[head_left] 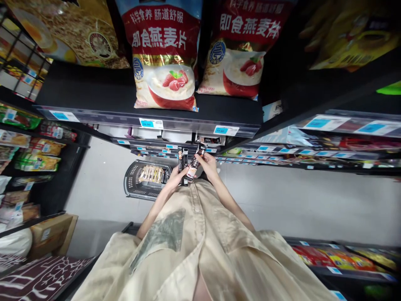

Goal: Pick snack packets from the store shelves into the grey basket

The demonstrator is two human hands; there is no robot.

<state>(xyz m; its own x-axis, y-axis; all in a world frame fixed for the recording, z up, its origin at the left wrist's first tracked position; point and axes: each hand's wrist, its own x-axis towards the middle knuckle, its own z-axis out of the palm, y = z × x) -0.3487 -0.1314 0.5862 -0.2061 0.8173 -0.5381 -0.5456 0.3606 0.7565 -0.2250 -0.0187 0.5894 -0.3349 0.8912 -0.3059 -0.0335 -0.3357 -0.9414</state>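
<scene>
Low in front of my body, my left hand (177, 178) is closed around a slim black snack packet (183, 156) that stands nearly upright. My right hand (209, 164) pinches a second slim dark packet (198, 155), tilted, with pale print and a light picture at its lower end. That lower end meets the fingers of my left hand. Beside my left hand, on the floor, a dark grey shopping basket (129, 177) holds several slim packets in a row, cream ones (150, 174) and black ones (165, 176).
Red-and-white oatmeal bags (166, 54) stand on a black shelf (94, 94) close in front of me. Lower shelves with boxes lie behind my hands. Racks of packaged food (37, 161) rise at left, with a cardboard box (52, 232). Another shelf (344, 274) is at lower right.
</scene>
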